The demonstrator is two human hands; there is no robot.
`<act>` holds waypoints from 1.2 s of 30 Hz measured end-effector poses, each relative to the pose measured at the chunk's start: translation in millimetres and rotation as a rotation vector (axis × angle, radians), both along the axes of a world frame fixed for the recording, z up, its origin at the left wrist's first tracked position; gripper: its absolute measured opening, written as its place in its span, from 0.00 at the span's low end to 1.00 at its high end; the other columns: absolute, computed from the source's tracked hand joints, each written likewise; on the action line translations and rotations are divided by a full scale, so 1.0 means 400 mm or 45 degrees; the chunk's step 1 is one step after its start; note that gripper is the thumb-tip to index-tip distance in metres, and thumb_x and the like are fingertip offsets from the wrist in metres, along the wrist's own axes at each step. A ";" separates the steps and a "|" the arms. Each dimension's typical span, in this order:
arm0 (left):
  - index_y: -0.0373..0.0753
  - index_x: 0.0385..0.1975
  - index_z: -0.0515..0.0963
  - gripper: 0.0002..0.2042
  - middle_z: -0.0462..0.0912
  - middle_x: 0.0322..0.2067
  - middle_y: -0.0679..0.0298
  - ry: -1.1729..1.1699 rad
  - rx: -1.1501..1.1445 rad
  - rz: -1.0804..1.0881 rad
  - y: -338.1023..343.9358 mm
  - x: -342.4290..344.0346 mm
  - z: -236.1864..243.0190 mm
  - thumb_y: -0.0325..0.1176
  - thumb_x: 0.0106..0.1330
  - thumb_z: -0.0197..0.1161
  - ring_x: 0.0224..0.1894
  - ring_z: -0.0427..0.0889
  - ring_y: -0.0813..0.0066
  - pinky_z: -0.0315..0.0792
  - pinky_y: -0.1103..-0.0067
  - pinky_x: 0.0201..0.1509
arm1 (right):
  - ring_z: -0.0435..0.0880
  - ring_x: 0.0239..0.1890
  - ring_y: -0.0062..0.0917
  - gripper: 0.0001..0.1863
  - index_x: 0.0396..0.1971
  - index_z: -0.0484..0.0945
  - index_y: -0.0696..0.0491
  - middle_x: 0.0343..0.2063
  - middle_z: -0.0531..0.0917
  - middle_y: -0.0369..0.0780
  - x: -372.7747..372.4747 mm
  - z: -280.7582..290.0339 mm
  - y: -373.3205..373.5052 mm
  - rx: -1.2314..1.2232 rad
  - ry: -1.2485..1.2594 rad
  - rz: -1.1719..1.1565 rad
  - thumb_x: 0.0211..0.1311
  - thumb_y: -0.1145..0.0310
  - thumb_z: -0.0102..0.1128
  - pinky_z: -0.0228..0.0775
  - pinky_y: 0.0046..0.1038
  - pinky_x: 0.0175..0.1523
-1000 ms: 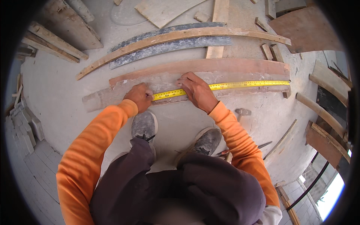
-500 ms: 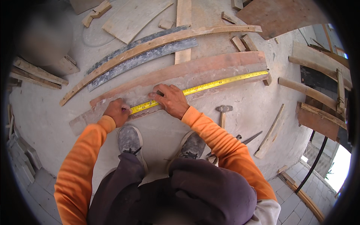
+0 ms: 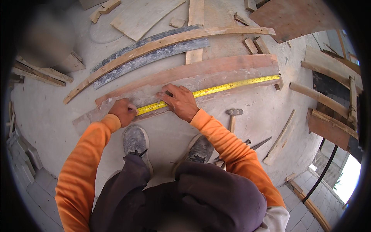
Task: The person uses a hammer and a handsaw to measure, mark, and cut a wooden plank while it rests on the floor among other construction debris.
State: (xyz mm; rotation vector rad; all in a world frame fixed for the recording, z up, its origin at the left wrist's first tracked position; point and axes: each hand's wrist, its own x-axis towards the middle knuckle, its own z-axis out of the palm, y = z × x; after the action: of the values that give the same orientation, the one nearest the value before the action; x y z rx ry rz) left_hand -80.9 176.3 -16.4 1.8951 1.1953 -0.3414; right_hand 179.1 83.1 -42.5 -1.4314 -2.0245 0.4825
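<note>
A yellow tape measure [image 3: 235, 83] is stretched along a long reddish-brown wooden board [image 3: 216, 63] smeared with grey. Its far end reaches the board's right edge. At the tape's left end, the closed fingers of my left hand [image 3: 124, 112] grip it; the case, if it is there, is hidden. My right hand [image 3: 180, 102] rests over the middle of the tape, its fingers curled and pinched together at the tape's upper edge. Whatever those fingertips hold is too small or too covered to name.
A hammer [image 3: 232, 118] lies right of my shoes [image 3: 136, 142], near a narrow wood strip [image 3: 279, 138]. Beyond the board are a long wooden batten [image 3: 166, 41] and grey-coated strips [image 3: 154, 58]. Stacked timber [image 3: 324, 98] stands at the right.
The view has shifted slightly, so the board and tools appear a little farther right. Both hands keep nearly the same places along the tape, with the right fingers slightly shifted.
</note>
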 end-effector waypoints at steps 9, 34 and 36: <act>0.35 0.28 0.86 0.10 0.85 0.32 0.47 0.010 -0.007 -0.061 -0.006 0.018 0.012 0.36 0.56 0.67 0.37 0.84 0.49 0.77 0.67 0.46 | 0.81 0.36 0.28 0.16 0.42 0.85 0.46 0.38 0.78 0.34 0.001 0.006 -0.010 -0.027 -0.009 -0.030 0.51 0.73 0.67 0.70 0.32 0.40; 0.39 0.29 0.87 0.08 0.83 0.34 0.50 0.052 -0.136 0.019 -0.012 0.020 0.008 0.35 0.56 0.67 0.39 0.83 0.53 0.76 0.67 0.46 | 0.81 0.36 0.28 0.20 0.45 0.84 0.45 0.40 0.78 0.33 -0.002 0.002 -0.018 0.007 -0.021 -0.030 0.49 0.74 0.67 0.72 0.33 0.39; 0.38 0.29 0.87 0.07 0.83 0.34 0.51 0.032 -0.117 0.013 -0.012 0.023 0.009 0.35 0.56 0.67 0.39 0.83 0.52 0.76 0.68 0.45 | 0.81 0.36 0.28 0.20 0.45 0.84 0.45 0.40 0.78 0.33 0.001 0.002 -0.018 0.000 -0.027 -0.037 0.49 0.74 0.67 0.72 0.33 0.38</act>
State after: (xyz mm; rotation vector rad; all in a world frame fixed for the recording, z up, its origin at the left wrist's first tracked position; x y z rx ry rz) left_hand -71.8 171.5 -13.0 1.8099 1.1858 -0.4085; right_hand 179.3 75.9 -41.9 -1.4694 -2.0172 0.4566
